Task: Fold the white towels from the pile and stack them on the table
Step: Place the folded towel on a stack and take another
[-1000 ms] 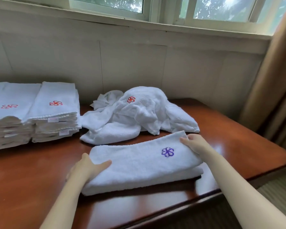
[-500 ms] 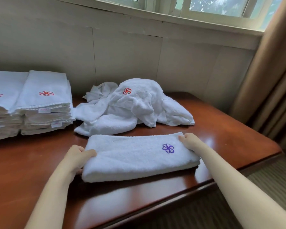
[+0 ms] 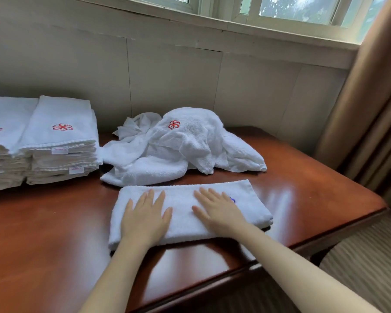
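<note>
Under both palms, folded towel (image 3: 183, 213), left hand (image 3: 145, 220) and right hand (image 3: 219, 211) flat, fingers spread, side by side.

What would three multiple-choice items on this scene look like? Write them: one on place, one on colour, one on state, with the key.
1. Where is the unfolded pile? A. behind the folded towel B. in front of it C. on top of it
2. The logo on the pile is: A. green B. red C. black
3. The left hand and right hand are: A. pinching corners B. flat on the towel C. lifted clear
Key: 1A, it lies beyond the towel; 2B, red stitching; 3B, both press down flat.
</note>
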